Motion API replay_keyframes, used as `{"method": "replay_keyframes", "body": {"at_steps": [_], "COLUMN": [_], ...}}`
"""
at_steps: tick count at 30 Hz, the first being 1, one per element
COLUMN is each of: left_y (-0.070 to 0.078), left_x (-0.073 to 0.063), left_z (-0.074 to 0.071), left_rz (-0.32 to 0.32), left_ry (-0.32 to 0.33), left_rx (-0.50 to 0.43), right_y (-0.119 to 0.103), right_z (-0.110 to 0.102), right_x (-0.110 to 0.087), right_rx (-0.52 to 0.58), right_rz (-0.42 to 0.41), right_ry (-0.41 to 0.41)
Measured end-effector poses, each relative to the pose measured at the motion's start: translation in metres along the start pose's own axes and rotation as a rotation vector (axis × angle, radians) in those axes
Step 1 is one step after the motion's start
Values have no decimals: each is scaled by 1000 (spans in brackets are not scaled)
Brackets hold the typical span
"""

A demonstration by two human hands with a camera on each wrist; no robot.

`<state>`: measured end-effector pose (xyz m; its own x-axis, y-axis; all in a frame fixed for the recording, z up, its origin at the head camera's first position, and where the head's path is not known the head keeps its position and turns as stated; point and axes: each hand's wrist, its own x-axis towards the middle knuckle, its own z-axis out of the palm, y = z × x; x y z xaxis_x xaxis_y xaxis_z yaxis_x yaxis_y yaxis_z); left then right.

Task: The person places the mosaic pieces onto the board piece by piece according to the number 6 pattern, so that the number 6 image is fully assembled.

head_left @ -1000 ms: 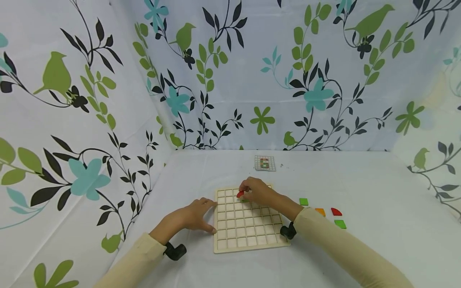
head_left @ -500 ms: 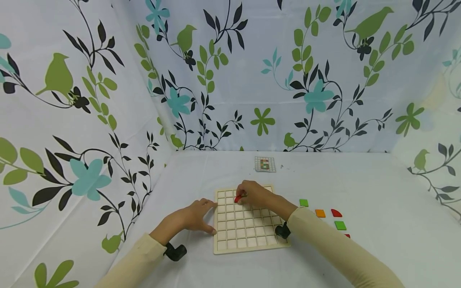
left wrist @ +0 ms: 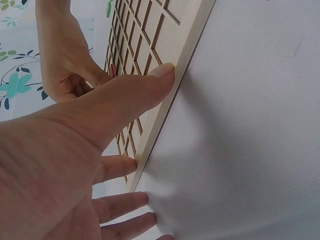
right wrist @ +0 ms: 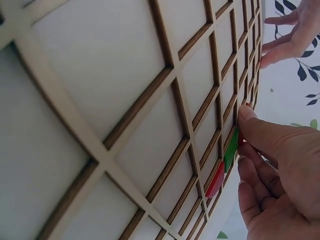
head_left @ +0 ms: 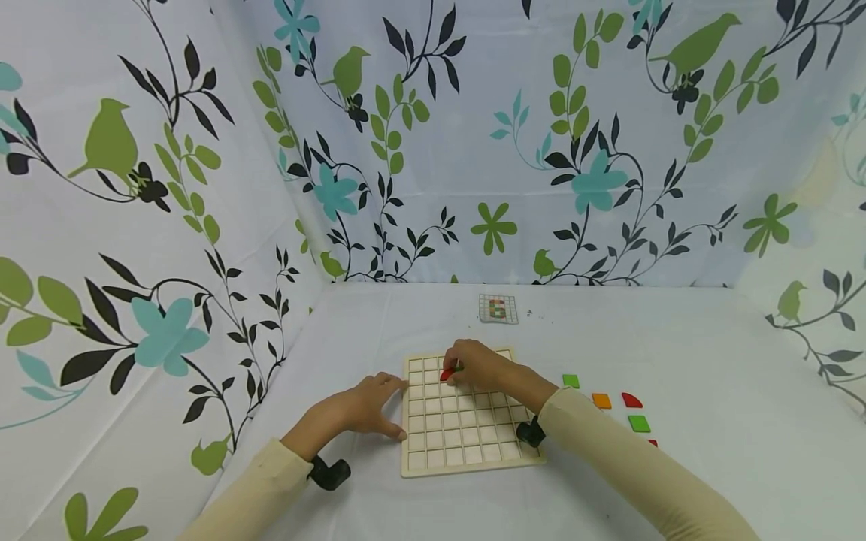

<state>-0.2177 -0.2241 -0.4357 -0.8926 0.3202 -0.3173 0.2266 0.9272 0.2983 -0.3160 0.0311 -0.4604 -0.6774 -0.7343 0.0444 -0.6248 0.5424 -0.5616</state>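
A pale wooden grid board (head_left: 453,437) lies on the white table. Along its left side rests my left hand (head_left: 365,404), fingers spread; in the left wrist view its thumb (left wrist: 162,72) lies on the rim and the index fingertip meets the edge. Over the far cells, my right hand (head_left: 479,366) pinches a red quarter-circle tile (head_left: 446,373) between thumb and fingers. The right wrist view has this tile mostly hidden by the thumb, beside a green tile (right wrist: 231,151) and another red tile (right wrist: 215,181) sitting in the grid.
Right of the board lie two green tiles, one farther back (head_left: 571,381) and one nearer (head_left: 639,424), an orange tile (head_left: 601,401) and a red quarter-circle tile (head_left: 632,400). The right sleeve (head_left: 629,466) partly covers one more red tile (head_left: 652,442). A printed pattern card (head_left: 497,309) lies behind the board.
My right hand has shifted slightly left and nearer with the red tile, then stayed almost still. One more red tile shows beside the sleeve. The left hand has not moved.
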Motion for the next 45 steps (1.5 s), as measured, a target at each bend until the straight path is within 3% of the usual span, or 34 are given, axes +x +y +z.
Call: {"method": "replay_keyframes", "body": {"at_steps": [14, 36, 45], "left_y": [-1, -3, -2], "left_x": [4, 7, 4], "left_z": [1, 1, 2], "left_rz": [5, 8, -5], "left_ry": [-2, -1, -5], "left_rx": [-1, 16, 14], "right_y": [-2, -4, -2], "right_z": [1, -1, -9], "right_x": [0, -2, -16], "right_rx": [-18, -106, -45], "right_rz": [50, 33, -5], "right_ry": [-18, -5, 14]}}
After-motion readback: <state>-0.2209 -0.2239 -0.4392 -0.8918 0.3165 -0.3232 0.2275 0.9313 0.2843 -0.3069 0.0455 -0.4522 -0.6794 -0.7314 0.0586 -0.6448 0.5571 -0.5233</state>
